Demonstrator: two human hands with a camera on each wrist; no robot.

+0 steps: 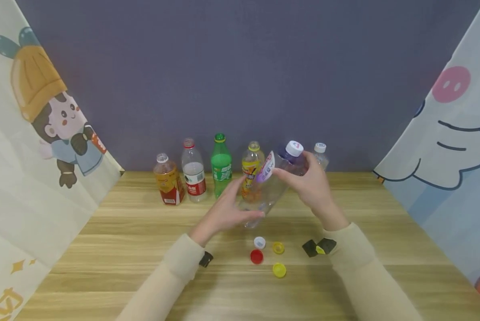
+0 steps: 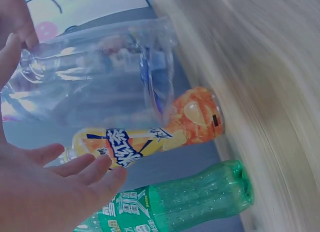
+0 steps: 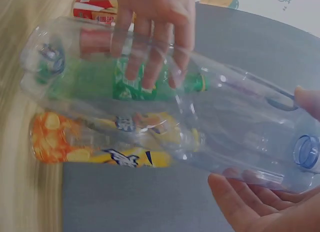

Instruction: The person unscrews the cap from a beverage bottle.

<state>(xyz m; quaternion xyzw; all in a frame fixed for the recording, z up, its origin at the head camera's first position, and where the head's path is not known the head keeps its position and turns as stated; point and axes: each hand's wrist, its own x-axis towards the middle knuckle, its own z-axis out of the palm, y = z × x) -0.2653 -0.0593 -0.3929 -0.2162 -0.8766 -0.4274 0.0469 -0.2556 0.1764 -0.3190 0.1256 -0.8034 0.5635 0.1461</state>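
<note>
A large clear plastic bottle point(image 1: 275, 189) with a purple-and-white label and a white cap point(image 1: 294, 148) is held tilted above the table, cap end up and to the right. My right hand point(image 1: 314, 187) grips it near the shoulder, thumb on one side and fingers on the other, as the right wrist view shows. Beside the lower part is my left hand point(image 1: 225, 211), fingers extended and spread from the thumb; whether it touches the plastic I cannot tell. Behind the clear bottle stands an orange-and-yellow tea bottle point(image 2: 195, 117), partly covered in the head view.
Along the back stand an amber bottle point(image 1: 169, 183), a red-labelled clear bottle point(image 1: 194, 180), a green bottle point(image 1: 221, 165) and a white-capped bottle point(image 1: 320, 156), partly behind my right hand. On the wooden table lie a white cap point(image 1: 259, 242), a red cap point(image 1: 257, 256) and two yellow caps point(image 1: 279, 270).
</note>
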